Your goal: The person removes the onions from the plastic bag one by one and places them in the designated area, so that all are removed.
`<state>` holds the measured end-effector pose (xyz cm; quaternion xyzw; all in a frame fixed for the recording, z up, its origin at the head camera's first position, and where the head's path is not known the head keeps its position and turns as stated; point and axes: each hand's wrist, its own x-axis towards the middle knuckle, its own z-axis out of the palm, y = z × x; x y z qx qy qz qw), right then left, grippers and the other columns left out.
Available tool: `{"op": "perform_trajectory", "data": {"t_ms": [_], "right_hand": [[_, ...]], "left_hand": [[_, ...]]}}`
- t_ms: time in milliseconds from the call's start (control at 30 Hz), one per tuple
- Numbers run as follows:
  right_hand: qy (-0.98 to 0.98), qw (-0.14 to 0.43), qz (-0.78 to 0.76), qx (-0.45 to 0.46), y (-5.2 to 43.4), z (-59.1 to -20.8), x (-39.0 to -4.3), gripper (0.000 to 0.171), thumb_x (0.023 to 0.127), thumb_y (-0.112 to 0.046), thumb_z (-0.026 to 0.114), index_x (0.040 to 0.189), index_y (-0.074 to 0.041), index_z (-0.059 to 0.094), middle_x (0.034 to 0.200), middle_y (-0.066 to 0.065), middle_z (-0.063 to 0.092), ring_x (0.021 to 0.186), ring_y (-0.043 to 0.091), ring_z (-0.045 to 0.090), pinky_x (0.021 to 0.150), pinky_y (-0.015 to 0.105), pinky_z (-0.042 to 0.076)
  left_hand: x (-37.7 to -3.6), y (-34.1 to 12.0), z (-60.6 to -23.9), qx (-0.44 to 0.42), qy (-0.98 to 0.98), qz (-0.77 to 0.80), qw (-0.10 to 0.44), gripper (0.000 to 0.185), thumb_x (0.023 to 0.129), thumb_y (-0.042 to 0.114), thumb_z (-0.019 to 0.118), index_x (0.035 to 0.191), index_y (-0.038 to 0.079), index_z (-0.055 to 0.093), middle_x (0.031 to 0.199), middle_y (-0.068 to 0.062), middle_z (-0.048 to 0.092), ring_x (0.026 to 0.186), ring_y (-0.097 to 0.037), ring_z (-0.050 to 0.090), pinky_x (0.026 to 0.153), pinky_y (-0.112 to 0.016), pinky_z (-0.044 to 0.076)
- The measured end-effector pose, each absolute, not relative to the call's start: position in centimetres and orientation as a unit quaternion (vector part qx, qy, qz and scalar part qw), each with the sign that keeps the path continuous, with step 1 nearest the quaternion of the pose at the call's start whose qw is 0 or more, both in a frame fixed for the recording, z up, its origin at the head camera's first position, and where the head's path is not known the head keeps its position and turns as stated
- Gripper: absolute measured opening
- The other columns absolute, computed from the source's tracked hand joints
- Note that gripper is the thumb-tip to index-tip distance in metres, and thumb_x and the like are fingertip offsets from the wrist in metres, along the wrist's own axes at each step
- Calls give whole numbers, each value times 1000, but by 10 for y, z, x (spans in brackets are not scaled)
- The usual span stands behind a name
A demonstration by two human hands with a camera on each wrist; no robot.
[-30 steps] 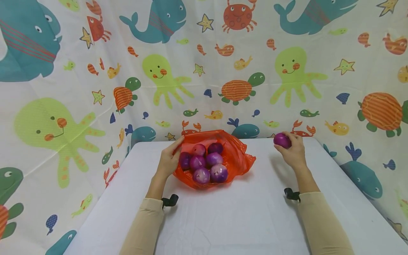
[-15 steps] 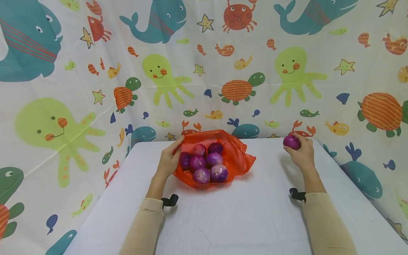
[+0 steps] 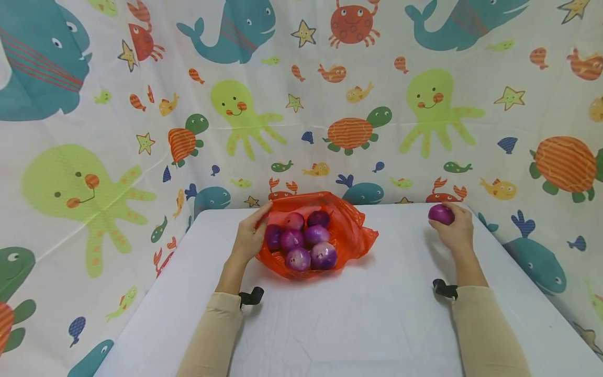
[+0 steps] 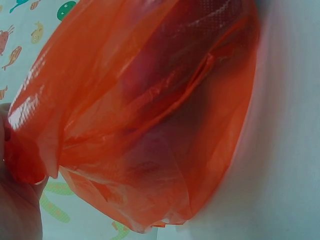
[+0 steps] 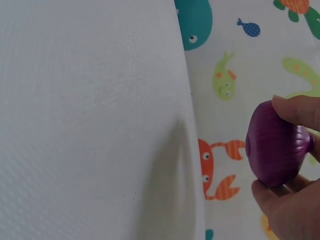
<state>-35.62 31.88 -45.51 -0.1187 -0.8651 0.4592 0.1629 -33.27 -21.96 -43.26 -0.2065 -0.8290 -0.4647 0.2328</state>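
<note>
A red plastic bag (image 3: 350, 222) lies with its mouth toward me, several purple onions (image 3: 316, 236) piled inside. My left hand (image 3: 248, 235) grips the bag's left edge; in the left wrist view the bunched red film (image 4: 30, 155) sits between thumb and fingers. Off to the right, my right hand (image 3: 457, 226) holds a single purple onion (image 3: 440, 214) above the table's far right part. The right wrist view shows that onion (image 5: 275, 145) pinched between thumb and fingertips, apart from the table surface.
The table (image 3: 367, 319) has a white cover. Behind it and at the sides hangs a curtain (image 3: 301, 78) printed with sea animals. A black wrist strap (image 3: 444, 289) is on the right wrist, another strap (image 3: 251, 297) on the left.
My right hand has moved to the right with the onion, and slightly down toward me. My left hand and the bag have stayed in place.
</note>
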Motion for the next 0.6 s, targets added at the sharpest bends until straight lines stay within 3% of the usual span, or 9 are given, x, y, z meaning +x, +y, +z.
{"op": "perform_trajectory", "data": {"t_ms": [333,600], "right_hand": [[-852,158,472,-162,334,-462,-355,76,98,-16,69,163,-12,31,165,29,26,152,51,26,114,72,39],[-839,136,489,-198,344,-465,-350,78,98,-14,68,165,-14,27,168,26,22,155,50,22,116,71,38]], "left_hand": [[-332,-219,-432,-203,-829,-467,230,50,105,-1,54,153,16,54,155,-4,56,146,-25,52,116,-41,46],[-331,-219,-431,-204,-830,-466,229,48,105,-1,54,152,10,54,155,-6,56,145,-27,52,114,-40,47]]}}
